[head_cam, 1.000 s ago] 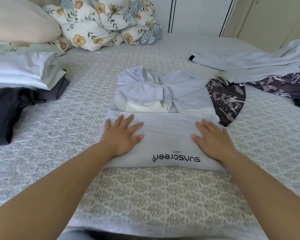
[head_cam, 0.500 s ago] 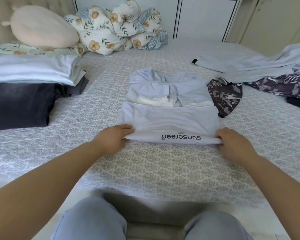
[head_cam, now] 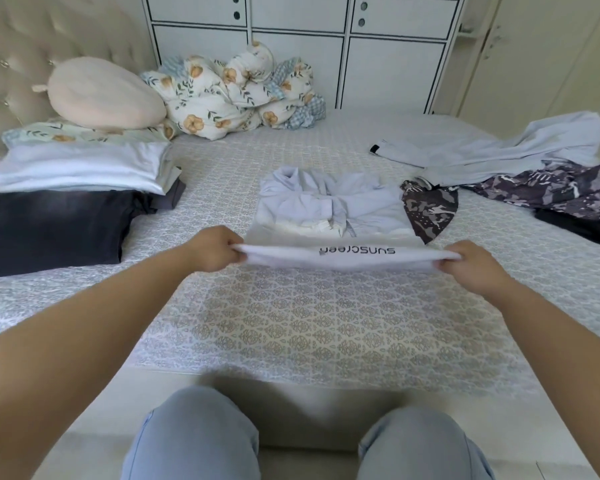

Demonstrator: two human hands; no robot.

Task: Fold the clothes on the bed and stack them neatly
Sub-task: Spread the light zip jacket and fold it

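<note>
Two corners of pale jacket point(head_cam: 329, 209) pinched and raised off bed point(head_cam: 291, 327), near folded edge stretched taut, printed word along it. Rest of garment lying flat mid-bed, hood end away from person. Left hand point(head_cam: 215, 249) and right hand point(head_cam: 471, 266) each with fingers curled tight on an end of that edge, level with each other.

Judged step: second fold, near edge carried over toward hood. Advised: keep both ends level and taut, lay edge square on far part, tuck loose collar cloth under, smooth flat with palms.

Risk noted: patterned garment point(head_cam: 430, 209) touching jacket's right side, liable to be caught in fold. Finished stack point(head_cam: 70, 188) at left, near pillow point(head_cam: 104, 93); unfolded clothes point(head_cam: 520, 150) at right.
</note>
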